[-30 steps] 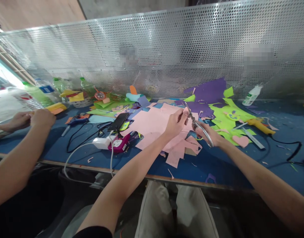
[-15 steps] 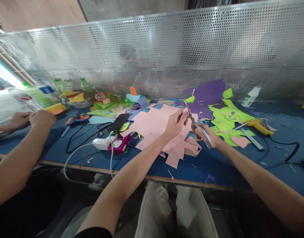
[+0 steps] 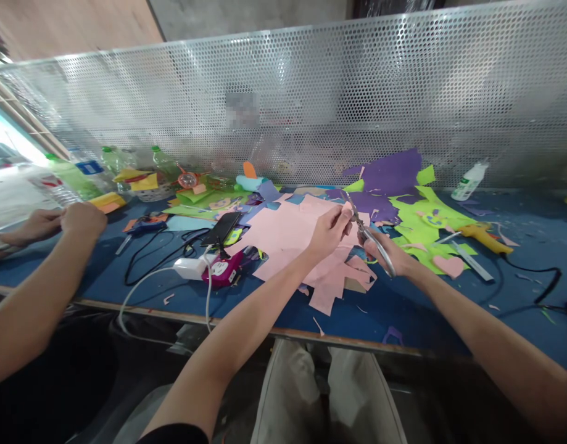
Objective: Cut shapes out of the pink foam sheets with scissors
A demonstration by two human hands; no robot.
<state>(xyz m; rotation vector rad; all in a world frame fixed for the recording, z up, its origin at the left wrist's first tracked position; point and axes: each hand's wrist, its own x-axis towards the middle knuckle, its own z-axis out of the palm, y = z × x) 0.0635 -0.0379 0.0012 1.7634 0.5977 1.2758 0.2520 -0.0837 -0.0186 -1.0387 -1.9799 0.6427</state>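
Pinched in the fingers of my left hand (image 3: 328, 231) is a small piece of pink paper (image 3: 347, 208), partly hidden by the fingertips. My right hand (image 3: 390, 254) grips metal scissors (image 3: 379, 244) by the handles, their blades pointing up and away beside that piece. The blades are close to my left fingertips; whether they touch the paper I cannot tell. Under both hands lies a pile of pink paper sheets (image 3: 283, 231) with cut, jagged edges. A pink paper heart (image 3: 448, 266) rests on green scraps to the right.
Purple paper (image 3: 389, 172) and lime-green paper (image 3: 417, 216) lie behind. A yellow glue gun (image 3: 487, 238) and white bottle (image 3: 469, 182) are right. Left are a phone (image 3: 221, 228), a white plug (image 3: 189, 267) with cable, bottles, and a co-worker's hands (image 3: 83, 221). Perforated metal (image 3: 287, 92) borders the back.
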